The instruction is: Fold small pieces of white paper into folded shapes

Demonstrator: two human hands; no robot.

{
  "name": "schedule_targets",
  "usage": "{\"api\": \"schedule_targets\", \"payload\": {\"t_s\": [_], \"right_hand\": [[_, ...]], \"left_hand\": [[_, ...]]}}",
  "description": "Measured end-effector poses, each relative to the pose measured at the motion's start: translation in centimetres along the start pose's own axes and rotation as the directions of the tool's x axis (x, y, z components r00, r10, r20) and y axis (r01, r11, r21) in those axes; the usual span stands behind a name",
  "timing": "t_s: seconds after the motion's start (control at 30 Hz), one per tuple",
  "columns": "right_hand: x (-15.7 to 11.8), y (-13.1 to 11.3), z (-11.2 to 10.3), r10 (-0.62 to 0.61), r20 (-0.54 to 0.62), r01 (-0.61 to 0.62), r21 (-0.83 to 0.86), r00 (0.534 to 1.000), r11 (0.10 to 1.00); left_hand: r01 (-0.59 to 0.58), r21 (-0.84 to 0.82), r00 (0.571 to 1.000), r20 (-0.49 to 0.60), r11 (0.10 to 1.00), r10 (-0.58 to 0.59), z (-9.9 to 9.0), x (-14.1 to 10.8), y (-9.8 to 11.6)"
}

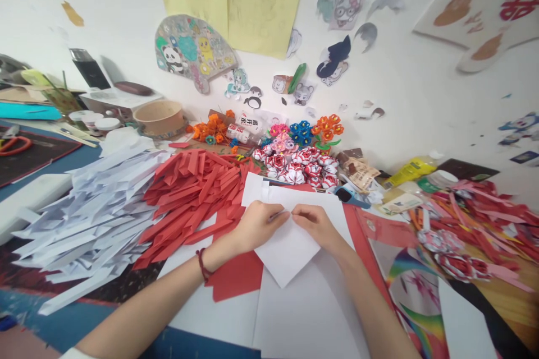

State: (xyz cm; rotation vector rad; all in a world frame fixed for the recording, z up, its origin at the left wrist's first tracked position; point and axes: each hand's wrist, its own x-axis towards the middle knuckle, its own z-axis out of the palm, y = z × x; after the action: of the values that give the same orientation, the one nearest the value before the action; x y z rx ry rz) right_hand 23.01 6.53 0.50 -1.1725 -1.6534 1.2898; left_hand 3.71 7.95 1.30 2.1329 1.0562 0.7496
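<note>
Fingers and thumbs of my left hand (261, 225) and right hand (316, 225) pinch a white paper square (286, 255) at its far part, tips close together, one corner pointing toward me. Under it I see larger white sheets (307, 314), with red paper (238, 277) just left. Farther left lie red paper strips (193, 196), then white paper strips (105, 202); beyond my hands, red-and-white flowers (295, 167) sit bunched near the wall (269, 87)
</note>
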Motion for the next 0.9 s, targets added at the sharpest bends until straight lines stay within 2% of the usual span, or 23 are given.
{"api": "schedule_targets", "payload": {"t_s": [0.23,0.4,0.57,0.7,0.9], "right_hand": [[0.1,0.1,-0.1,-0.011,-0.030,0.009,-0.062,0.999,0.998],[0.1,0.2,-0.7,-0.034,-0.053,0.028,-0.123,0.998,0.992],[0.0,0.4,-1.6,-0.047,-0.103,0.018,-0.263,0.994,0.965],[-0.2,0.0,-1.9,-0.069,-0.120,0.029,-0.311,0.990,0.950],[-0.5,-0.5,-2.3,-0.052,-0.076,0.032,-0.249,0.996,0.968]], "left_hand": [[-0.023,0.156,0.997,-0.068,0.988,0.034,0.5,-0.4,0.1],[-0.004,0.184,0.989,-0.141,0.983,0.030,-0.3,-0.1,-0.3],[0.035,0.218,0.979,-0.205,0.975,0.011,-1.2,0.4,-0.7],[0.044,0.208,0.978,-0.207,0.977,0.000,-1.3,0.5,-0.7],[0.049,0.131,0.971,-0.236,0.990,-0.016,-1.9,0.5,-0.5]]}}
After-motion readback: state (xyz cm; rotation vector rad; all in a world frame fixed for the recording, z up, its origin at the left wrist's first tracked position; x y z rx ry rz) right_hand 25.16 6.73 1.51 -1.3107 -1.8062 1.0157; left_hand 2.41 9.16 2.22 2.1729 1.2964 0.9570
